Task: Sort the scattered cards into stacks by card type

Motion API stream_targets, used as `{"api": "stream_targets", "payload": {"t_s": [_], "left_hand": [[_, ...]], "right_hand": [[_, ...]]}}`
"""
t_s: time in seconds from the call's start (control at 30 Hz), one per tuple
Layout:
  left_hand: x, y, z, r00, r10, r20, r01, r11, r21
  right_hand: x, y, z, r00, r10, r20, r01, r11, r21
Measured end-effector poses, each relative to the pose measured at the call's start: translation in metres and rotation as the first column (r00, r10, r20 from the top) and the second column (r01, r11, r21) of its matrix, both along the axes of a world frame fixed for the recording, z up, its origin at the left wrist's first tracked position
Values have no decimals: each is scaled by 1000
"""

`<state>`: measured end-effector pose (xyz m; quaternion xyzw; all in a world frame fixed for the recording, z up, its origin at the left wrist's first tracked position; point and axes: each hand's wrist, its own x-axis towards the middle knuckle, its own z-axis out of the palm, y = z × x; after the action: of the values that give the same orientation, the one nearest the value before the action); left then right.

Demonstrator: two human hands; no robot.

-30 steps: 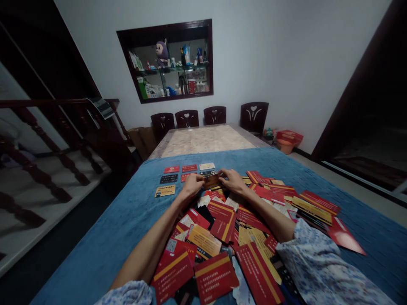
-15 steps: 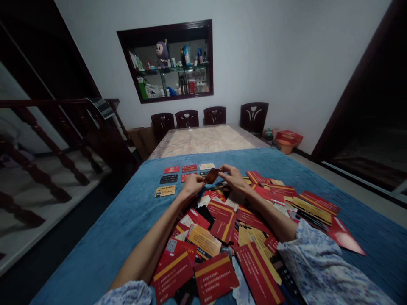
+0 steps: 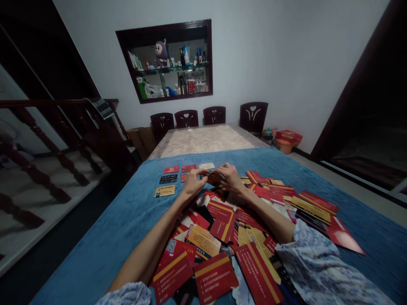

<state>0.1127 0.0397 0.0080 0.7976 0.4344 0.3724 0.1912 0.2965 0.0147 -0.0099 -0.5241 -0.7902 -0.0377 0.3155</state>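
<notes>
A dark card (image 3: pixel 214 179) is held just above the blue cloth, partly hidden by fingers. My left hand (image 3: pixel 194 181) pinches its left edge, and my right hand (image 3: pixel 229 177) grips it from the right. Under my wrists spreads a loose heap of red, yellow and black cards (image 3: pixel 222 222), many with gold stripes and print. Left of my hands, cards lie apart in rows: a red card (image 3: pixel 171 169), a second red card (image 3: pixel 188 168), a pale card (image 3: pixel 206 165), a black card (image 3: pixel 168 178) and a yellow card (image 3: pixel 164 191).
The blue cloth (image 3: pixel 121 216) covers the near part of a long table with a patterned top (image 3: pixel 203 140). Several dark chairs (image 3: pixel 186 118) stand along the far end. A wooden railing (image 3: pixel 47 148) runs on the left, and an orange bin (image 3: pixel 284 146) sits beyond the right edge.
The card has tilted between my hands, and its face now shows less. Both hands have drawn a little closer together. The heap and the laid-out cards stay as they were.
</notes>
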Motion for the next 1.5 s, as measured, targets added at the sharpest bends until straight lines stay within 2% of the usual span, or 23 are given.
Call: {"api": "stream_targets", "payload": {"t_s": [0.2,0.4,0.53,0.73,0.9,1.1,1.33,1.5], "left_hand": [[7,-5,-10,993,17,-119,-13,1000,29],[-1,1,-12,958,79,-275,-61,995,73],[-5,0,-13,932,81,-354,-55,995,82],[-10,0,-15,920,82,-382,-67,996,54],[-12,3,-17,907,97,-410,-74,995,72],[-13,6,-21,923,111,-369,-92,993,69],[-11,8,-17,960,125,-249,-116,992,51],[-10,13,-20,978,121,-171,-116,992,39]], "right_hand": [[1,4,-6,1000,-2,-28,1,1000,-23],[0,4,-9,999,-29,-35,25,994,-105],[1,5,-13,998,-47,-38,41,988,-147],[-1,2,-13,988,-93,127,114,978,-172],[-4,1,-12,978,-94,186,128,975,-181],[-5,0,-12,976,-61,209,102,977,-188],[-4,1,-12,980,-52,192,73,992,-102],[-7,0,-8,968,-58,243,74,996,-55]]}}
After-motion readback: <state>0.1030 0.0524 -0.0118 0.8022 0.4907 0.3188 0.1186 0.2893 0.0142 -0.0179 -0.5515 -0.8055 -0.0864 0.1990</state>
